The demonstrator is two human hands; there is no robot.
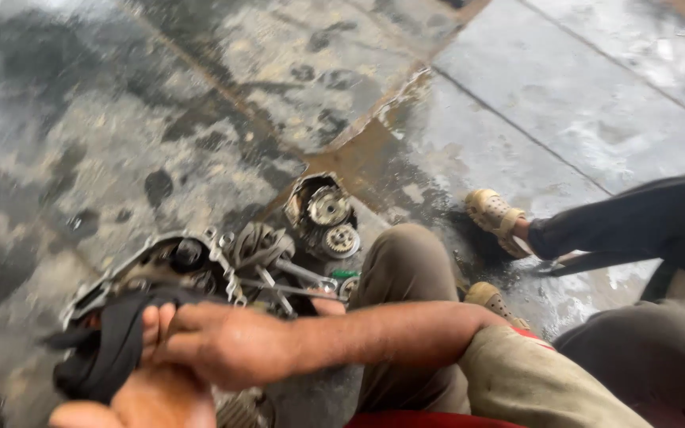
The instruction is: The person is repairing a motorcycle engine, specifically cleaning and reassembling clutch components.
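Two hands closed on crumpled black cloth (105, 349): right hand (227, 342) pinches top, left hand (148, 400) cups beneath. Cloth best kept bunched, pressed firmly against grey metal engine casing (160, 265) on wet floor (81, 119).

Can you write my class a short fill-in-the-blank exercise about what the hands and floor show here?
1. Both hands, right hand and left hand, grip a ____ cloth.
2. The floor looks ____ and shiny.
3. Round toothed ____ sit inside the small metal housing.
4. The engine part lies on the ____.

Answers: black; wet; gears; floor
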